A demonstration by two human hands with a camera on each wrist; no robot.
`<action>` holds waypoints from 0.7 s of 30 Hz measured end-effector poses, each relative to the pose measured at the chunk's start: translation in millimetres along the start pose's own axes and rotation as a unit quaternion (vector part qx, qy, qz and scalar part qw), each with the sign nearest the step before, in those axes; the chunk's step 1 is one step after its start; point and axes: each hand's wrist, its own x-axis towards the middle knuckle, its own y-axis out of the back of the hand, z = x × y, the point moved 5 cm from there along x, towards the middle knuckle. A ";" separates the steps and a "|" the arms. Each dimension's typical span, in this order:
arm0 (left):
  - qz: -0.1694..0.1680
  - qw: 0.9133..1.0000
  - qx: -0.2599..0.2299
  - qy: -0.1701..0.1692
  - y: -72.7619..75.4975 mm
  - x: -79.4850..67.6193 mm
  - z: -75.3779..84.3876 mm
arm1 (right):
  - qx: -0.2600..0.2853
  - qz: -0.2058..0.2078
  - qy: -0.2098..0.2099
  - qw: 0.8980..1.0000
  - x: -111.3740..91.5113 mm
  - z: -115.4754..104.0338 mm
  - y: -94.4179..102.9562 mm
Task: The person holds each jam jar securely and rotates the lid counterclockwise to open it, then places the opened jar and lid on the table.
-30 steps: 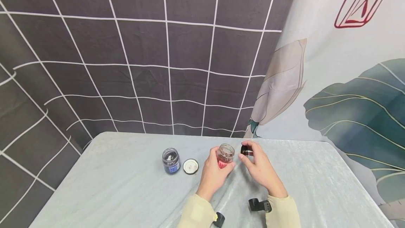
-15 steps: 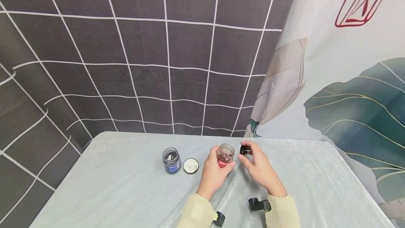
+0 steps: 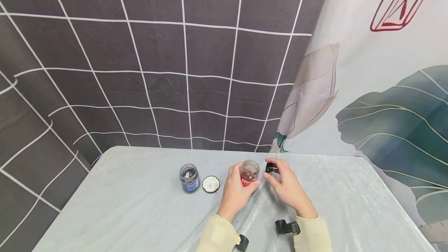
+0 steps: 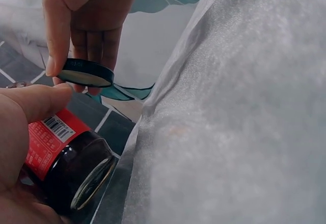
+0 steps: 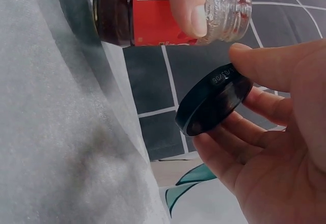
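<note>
My left hand grips a glass jar with a red label, its mouth uncovered. In the right wrist view the jar shows dark contents low down and clear glass near the rim, and the left thumb lies across its label. Just to the right, my right hand pinches a black jar lid on edge between thumb and fingers. The lid is apart from the jar, its hollow side partly visible in the right wrist view.
Left of the hands stands an uncovered jar with a blue label and dark contents. Beside it a second lid lies with its pale inside up. A light grey cloth covers the table; a dark gridded curtain hangs behind.
The right hand has brought the lid very slightly leftward, toward the red-labelled jar. The left hand and the things on the table look the same.
</note>
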 end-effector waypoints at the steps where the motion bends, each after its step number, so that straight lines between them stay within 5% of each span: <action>1: -0.001 1.000 0.002 -0.001 -0.4 -0.3 -0.7 | -0.001 0.000 0.001 1.000 -0.1 0.2 -0.2; 21: -0.006 1.000 -0.001 -0.014 -0.7 1.0 -2.8 | 0.002 -0.032 -0.026 0.999 0.3 1.5 -5.7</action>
